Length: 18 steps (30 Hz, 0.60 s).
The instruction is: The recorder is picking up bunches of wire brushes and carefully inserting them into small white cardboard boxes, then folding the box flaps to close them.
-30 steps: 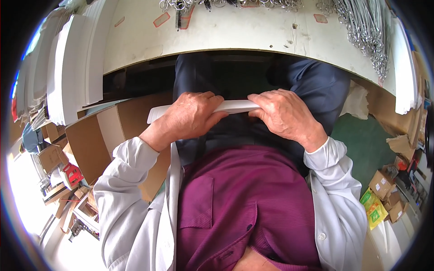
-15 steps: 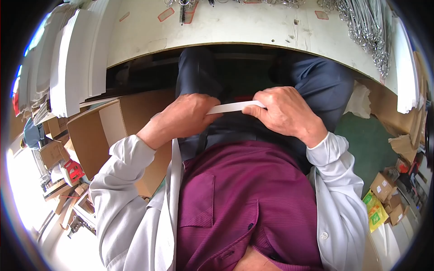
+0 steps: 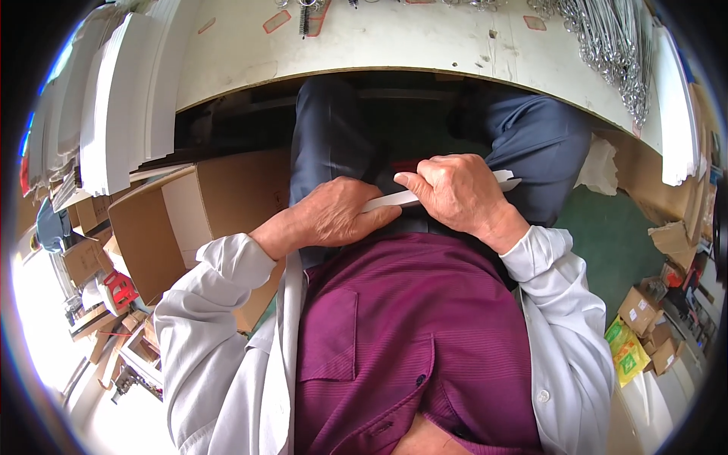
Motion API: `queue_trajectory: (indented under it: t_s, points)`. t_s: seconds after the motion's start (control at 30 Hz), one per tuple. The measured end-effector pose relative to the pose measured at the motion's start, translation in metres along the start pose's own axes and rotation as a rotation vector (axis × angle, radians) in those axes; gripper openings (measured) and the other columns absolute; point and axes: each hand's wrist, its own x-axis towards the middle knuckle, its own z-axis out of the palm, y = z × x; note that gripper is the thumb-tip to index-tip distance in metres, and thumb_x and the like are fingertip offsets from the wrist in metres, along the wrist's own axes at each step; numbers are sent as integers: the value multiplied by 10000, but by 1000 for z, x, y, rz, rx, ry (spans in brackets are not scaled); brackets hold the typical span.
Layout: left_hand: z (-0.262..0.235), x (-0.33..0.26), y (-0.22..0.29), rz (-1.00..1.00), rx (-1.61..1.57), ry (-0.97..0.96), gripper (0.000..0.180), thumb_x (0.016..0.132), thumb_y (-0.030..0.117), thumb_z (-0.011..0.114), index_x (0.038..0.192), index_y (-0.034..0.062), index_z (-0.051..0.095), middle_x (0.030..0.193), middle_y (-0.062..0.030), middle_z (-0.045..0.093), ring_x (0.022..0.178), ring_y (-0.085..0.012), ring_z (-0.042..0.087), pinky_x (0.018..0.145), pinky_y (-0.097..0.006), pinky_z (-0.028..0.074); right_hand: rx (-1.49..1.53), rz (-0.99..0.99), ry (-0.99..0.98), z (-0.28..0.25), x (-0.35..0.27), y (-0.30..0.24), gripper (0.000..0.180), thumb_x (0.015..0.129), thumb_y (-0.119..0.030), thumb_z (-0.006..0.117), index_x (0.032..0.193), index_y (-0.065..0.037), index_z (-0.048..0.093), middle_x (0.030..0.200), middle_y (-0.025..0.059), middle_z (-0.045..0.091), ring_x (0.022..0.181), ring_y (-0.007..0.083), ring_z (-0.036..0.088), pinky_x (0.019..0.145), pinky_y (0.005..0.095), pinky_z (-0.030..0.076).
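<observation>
A flat white strip [image 3: 390, 200], perhaps paper or card, stretches between my hands above my lap. My left hand [image 3: 340, 212] is closed on its left part, with the thumb laid along the near side. Farther right, my right hand [image 3: 462, 196] grips the strip, its thumb pointing left across the top. Beyond the right knuckles a jagged white end sticks out over my right thigh. The palms and the curled fingers hide the rest of the strip.
Across the far side runs a white worktable [image 3: 379, 38]. Metal hooks [image 3: 618, 53] lie in a bundle at its right. Tall stacks of white sheets [image 3: 114, 106] stand at the left. Below them is an open cardboard box [image 3: 155, 231]. Small boxes [image 3: 641, 311] sit at the right.
The strip has tilted, its right side now higher. My left hand has come lower and nearer my body; my right hand has shifted slightly left, and the strip's right end now shows.
</observation>
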Motion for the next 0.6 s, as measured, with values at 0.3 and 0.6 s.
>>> queue_trajectory:
  t_s: [0.3, 0.6]
  points:
    - [2, 0, -9, -17, -200, -59, 500, 1027, 452, 618, 894, -18, 728, 701, -158, 641, 650, -256, 579, 657, -417, 472, -13, -58, 45, 19, -2, 7, 441, 985, -293, 665, 603, -77, 615, 579, 133, 641, 557, 301, 669, 540, 411, 534]
    - [-2, 4, -4, -112, -199, -35, 459, 991, 425, 677, 986, -27, 758, 675, -162, 639, 636, -231, 599, 648, -410, 494, 9, -111, 208, 29, 1, 17, 434, 947, -221, 707, 580, -84, 521, 538, 93, 555, 490, 285, 584, 494, 408, 464]
